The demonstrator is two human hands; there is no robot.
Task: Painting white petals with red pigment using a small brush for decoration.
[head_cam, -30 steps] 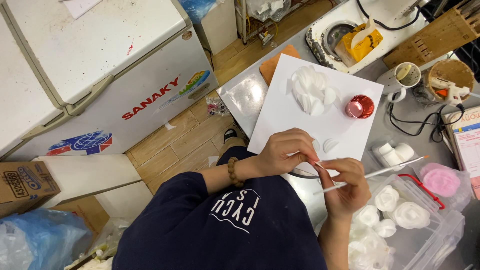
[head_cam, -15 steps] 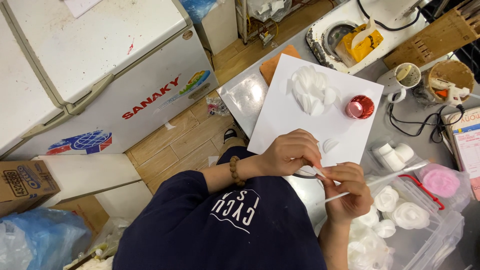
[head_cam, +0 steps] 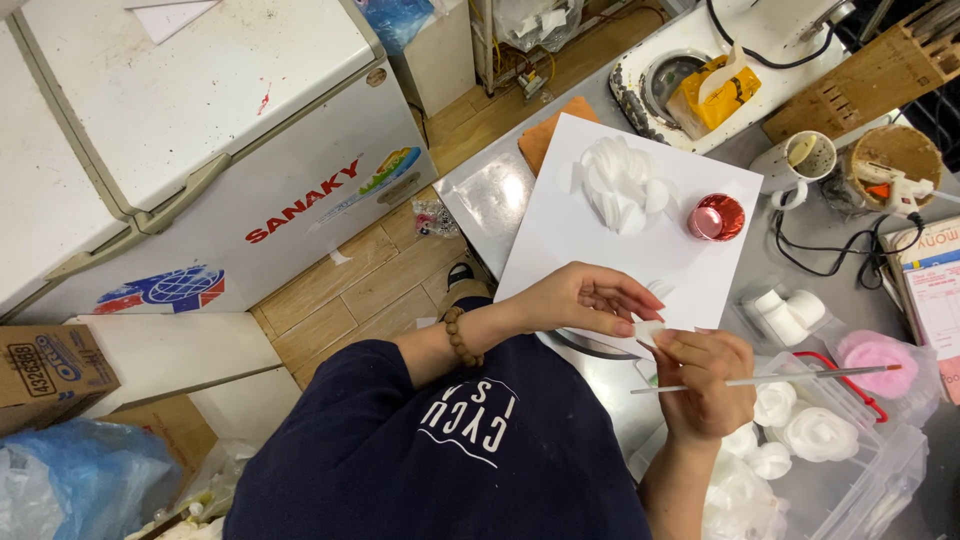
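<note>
While the right hand [head_cam: 705, 385] holds a thin stick [head_cam: 765, 378], the left hand's [head_cam: 580, 300] grip pinches a white petal [head_cam: 648, 331].

bare white board [head_cam: 560, 240] left of petal pile [head_cam: 622, 185], red cup [head_cam: 716, 217] w/ clear box [head_cam: 850, 470] crowding right side

The person wears a dark navy short-sleeved cotton T-shirt [head_cam: 430, 450] with white block lettering printed across its front. Just beside that shirt's sleeve, a bracelet of round brown wooden beads [head_cam: 459, 336] circles the left wrist. Both forearms are bare.
</note>
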